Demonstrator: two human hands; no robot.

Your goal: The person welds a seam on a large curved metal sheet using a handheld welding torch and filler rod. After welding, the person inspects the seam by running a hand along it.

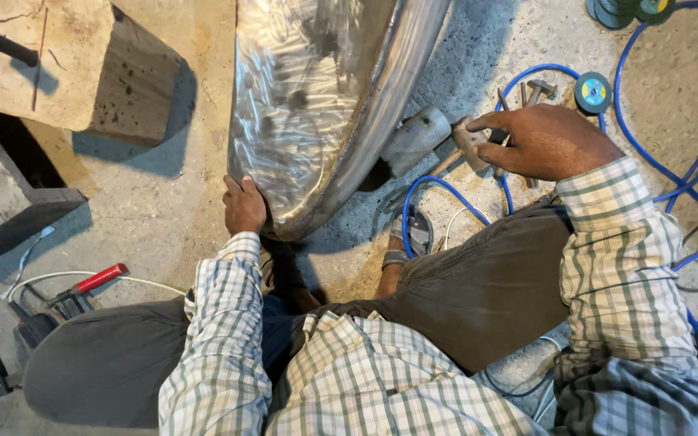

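The metal shell (317, 105), a large curved, shiny piece, is stood on the concrete floor (163, 202) in front of the squatting person. Its lower left edge is gripped by the left hand (244, 206), fingers curled against the metal. Right of the shell, the right hand (547, 141) is lowered over a hammer (466, 141), fingers bent and touching its head; a closed grip cannot be told. Beside the shell's right edge lies a grey cylinder (415, 137). A blue cable (446, 186) loops nearby.
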